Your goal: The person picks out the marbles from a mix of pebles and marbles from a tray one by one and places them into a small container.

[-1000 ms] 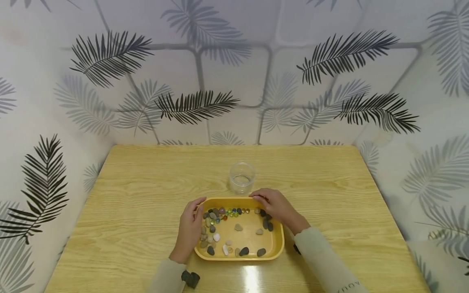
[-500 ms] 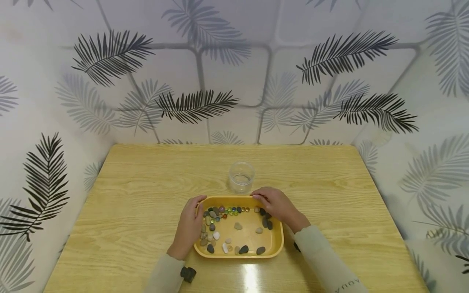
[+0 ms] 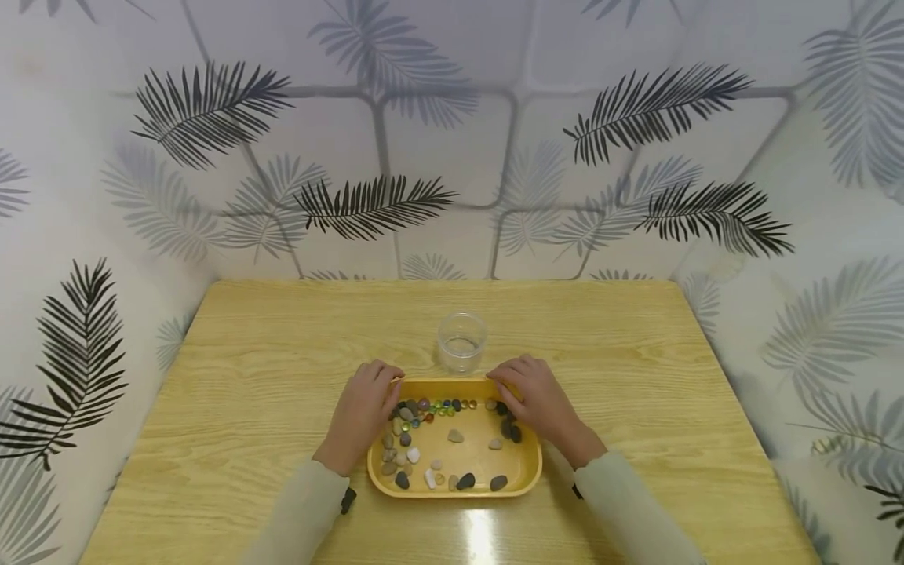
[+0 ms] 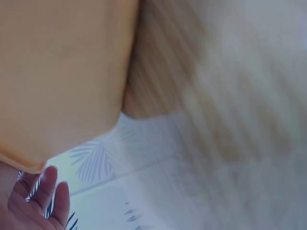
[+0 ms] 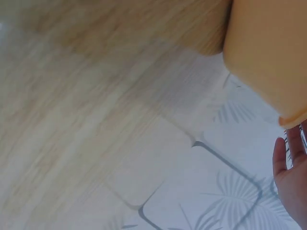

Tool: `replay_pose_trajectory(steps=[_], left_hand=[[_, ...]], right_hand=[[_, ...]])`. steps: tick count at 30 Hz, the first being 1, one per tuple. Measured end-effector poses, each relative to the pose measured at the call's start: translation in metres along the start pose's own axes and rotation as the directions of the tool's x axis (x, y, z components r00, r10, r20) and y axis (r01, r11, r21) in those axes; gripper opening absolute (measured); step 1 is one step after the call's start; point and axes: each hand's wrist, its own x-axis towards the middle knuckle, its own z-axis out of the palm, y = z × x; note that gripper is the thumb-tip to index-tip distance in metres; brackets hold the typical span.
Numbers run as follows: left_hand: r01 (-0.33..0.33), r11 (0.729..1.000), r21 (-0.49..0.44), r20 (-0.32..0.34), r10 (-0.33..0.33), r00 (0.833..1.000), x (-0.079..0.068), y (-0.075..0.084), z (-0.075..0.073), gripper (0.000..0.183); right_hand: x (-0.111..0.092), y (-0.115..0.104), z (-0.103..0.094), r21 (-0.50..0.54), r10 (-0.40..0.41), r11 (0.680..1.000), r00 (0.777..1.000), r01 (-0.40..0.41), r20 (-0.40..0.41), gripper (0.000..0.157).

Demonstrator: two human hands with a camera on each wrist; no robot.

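A yellow plastic tray (image 3: 452, 494) sits near the front of the table, holding pebbles and glass beads. My left hand (image 3: 363, 408) grips its far left corner, thumb on the inner side and fingers over the rim. At the far right, my right hand (image 3: 538, 399) pinches the rim between thumb and fingers. Dark pebbles (image 3: 510, 430) lie near that thumb. Small coloured glass beads (image 3: 441, 408) line the far side, and grey and brown pebbles (image 3: 388, 453) crowd the left. The left wrist view shows the tray's outer wall (image 4: 62, 76) with fingertips (image 4: 49, 177) past the rim.
A clear round cup (image 3: 462, 349) stands just beyond the tray's far rim, between the two hands. The wood-grain table (image 3: 268, 337) meets a leaf-patterned wall covering (image 3: 424, 141) at its back and sides.
My left hand has slid forward from the tray's left side onto its far left corner. My right hand has shifted slightly along the far rim. The contents look unchanged.
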Motion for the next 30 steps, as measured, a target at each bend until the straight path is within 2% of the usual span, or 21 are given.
replay_pose_trajectory(steps=[4, 10, 13, 19, 23, 30], left_hand=[[-0.095, 0.995, 0.027, 0.015, 0.094, 0.995, 0.006, -0.005, -0.002, 0.014], [-0.163, 0.987, 0.016, 0.092, 0.161, 0.983, 0.013, -0.011, -0.001, 0.016], [-0.176, 0.984, 0.004, 0.109, 0.174, 0.979, 0.015, -0.012, 0.001, 0.016], [-0.202, 0.979, 0.041, 0.084, 0.198, 0.977, 0.015, -0.011, 0.007, 0.017], [-0.206, 0.977, 0.054, 0.072, 0.202, 0.977, 0.016, -0.010, 0.008, 0.018], [-0.173, 0.984, 0.036, 0.071, 0.170, 0.983, 0.012, -0.012, 0.010, 0.016]], right_hand=[[0.000, -0.011, -0.001, -0.002, -0.051, 0.999, 0.999, 0.051, 0.008, 0.018], [0.002, -0.031, 0.005, 0.090, -0.030, 0.996, 0.994, 0.021, 0.103, 0.014], [0.002, -0.037, 0.013, 0.087, -0.001, 0.996, 0.983, -0.015, 0.185, 0.013], [0.005, -0.045, 0.028, 0.040, 0.096, 0.993, 0.945, -0.114, 0.313, 0.012], [0.008, -0.049, 0.034, 0.040, 0.139, 0.986, 0.927, -0.163, 0.348, 0.013], [0.012, -0.052, 0.044, 0.037, 0.160, 0.982, 0.918, -0.186, 0.364, 0.015]])
